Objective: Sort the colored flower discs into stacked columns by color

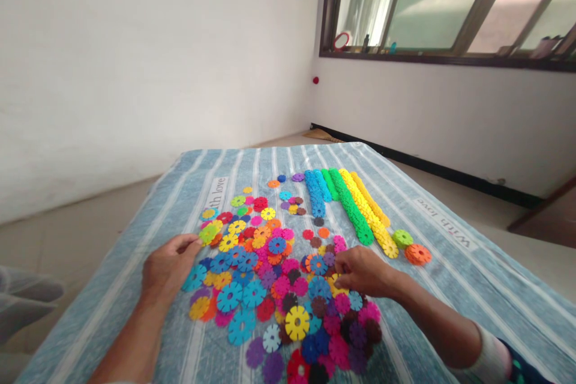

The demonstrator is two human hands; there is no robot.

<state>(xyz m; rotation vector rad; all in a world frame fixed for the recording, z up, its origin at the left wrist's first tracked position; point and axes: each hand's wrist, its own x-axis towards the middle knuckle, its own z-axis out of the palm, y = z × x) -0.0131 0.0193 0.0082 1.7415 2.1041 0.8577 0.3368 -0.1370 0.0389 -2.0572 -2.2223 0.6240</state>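
Observation:
Many flat, slotted plastic discs in mixed colours, snowflake-style interlocking pieces, lie in a loose pile (243, 294) on the cloth. At the pile's left edge, my left hand (168, 264) is closed, its fingertips on a lime-green disc (208, 233). My right hand (364, 270) is over the right side of the pile, thumb and fingers apart. Its thumb tip is by a yellow disc (336, 286), and its fingers are near a purple one (329, 259). Whether it touches either is hard to see.
Sorted rows lie beyond the pile: blue (315, 193), green (351, 207) and yellow (369, 215). Short lime-green (402, 237) and orange (418, 254) stacks sit right of them. A striped cloth (450, 288) covers the table. A window (450, 6) is at the back right.

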